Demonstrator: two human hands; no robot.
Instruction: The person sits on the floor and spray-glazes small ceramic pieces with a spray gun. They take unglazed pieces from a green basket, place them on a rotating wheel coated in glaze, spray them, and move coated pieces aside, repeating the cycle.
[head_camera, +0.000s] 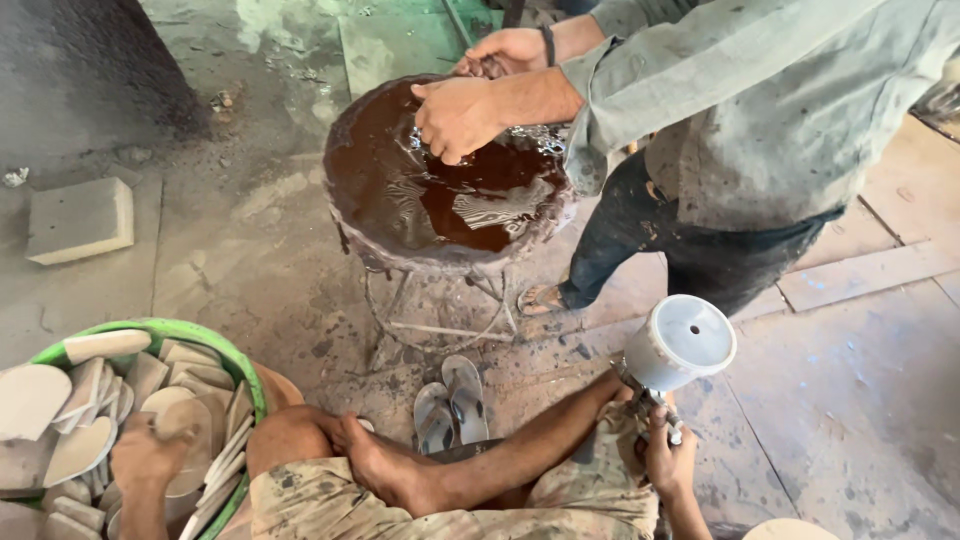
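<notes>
r hand (668, 462) closed round grip of spray gun (660, 385), white round plastic cup w/ lid on top, held upright by r knee. l hand (145, 455) curled on a flat pale oval piece (185, 440) inside green-rimmed basket (215, 345), full of similar smooth blanks. ahead: round stand (440, 200) coated in glossy brown liquid; co-worker's hands (455, 115) on it. grey sandals (450, 400) on dusty floor betw.

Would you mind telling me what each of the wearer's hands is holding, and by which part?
The right hand grips a spray gun by its handle, below the white cup. The left hand rests on flat pale pieces in the green basket; whether it grips one cannot be told.
</notes>
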